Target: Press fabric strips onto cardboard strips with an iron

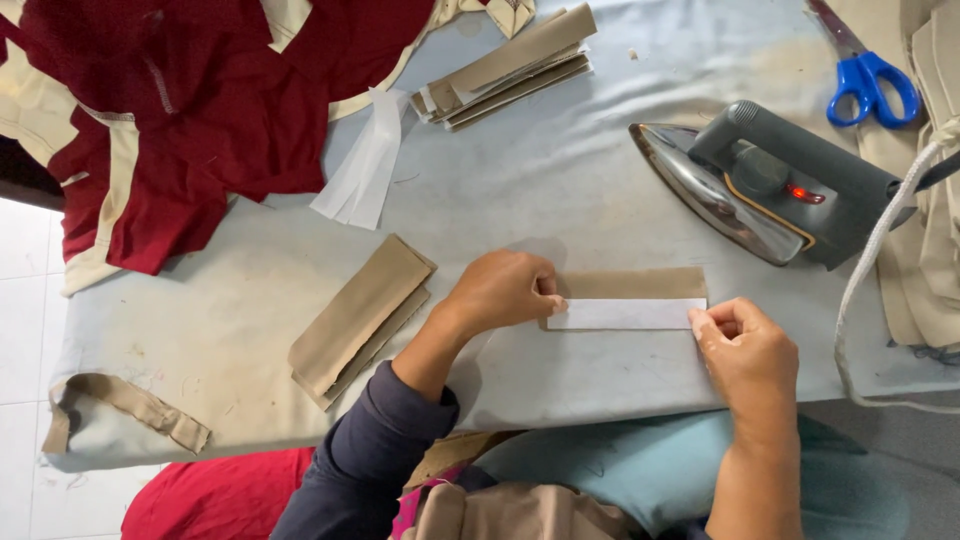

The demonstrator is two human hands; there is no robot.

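Pinched between thumb and fingertips, the right hand holds the right end of a white strip, and the left hand presses its fingers down on the left end, so both grips are closed on the same strip. It lies flat along the near edge of a tan fabric piece in the middle of the tabletop, near the front edge. To do this well, I'd say keep the strip taut and its long edge square with the tan piece, no wrinkles, ends matched. Just beyond on the right, a grey iron rests tipped on its side with a red light glowing, soleplate facing the hands; worth keeping knuckles away. Blue-handled scissors sit far right. To the left lies a stack of tan pieces, further off more white strips, another tan stack, and red cloth at far left.
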